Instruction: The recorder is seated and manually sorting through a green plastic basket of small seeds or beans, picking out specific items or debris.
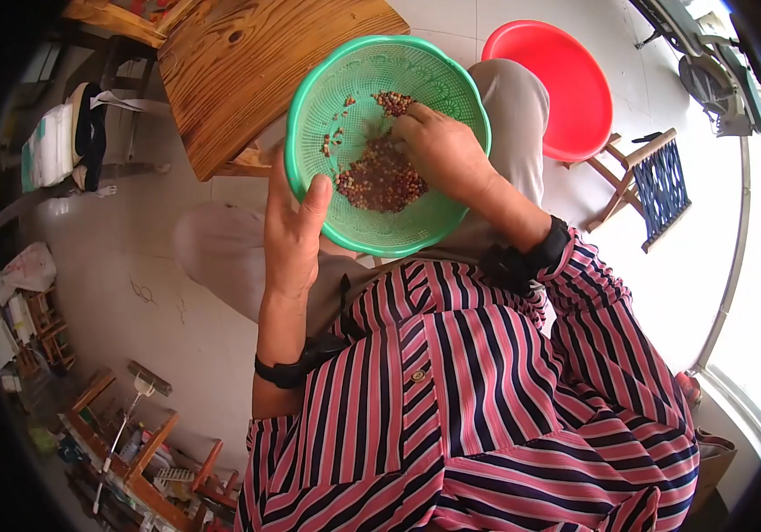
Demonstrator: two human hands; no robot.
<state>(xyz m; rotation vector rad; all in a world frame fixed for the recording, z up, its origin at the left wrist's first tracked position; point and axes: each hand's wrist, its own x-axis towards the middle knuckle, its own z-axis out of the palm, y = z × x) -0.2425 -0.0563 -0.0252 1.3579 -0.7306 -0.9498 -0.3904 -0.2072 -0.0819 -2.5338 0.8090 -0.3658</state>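
A green plastic colander [305, 115] with mesh sides is held over my lap. Inside it lie small mixed beans or grains [380, 182], reddish, brown and pale; most gather at the bottom, with a few up the left side. My left hand [294, 226] grips the colander's left rim, thumb over the near inner edge and fingers behind the wall. My right hand [445, 152] reaches in from the right, its fingers curled down among the beans. The fingertips are partly hidden, so what they pinch cannot be made out.
A wooden table [247, 62] stands close beyond the colander on the left. To the far right a red plastic basin [567, 89] sits near a folding stool [660, 191] with dark webbing. A broom [145, 379] and a cluttered wooden rack [145, 452] occupy the lower left.
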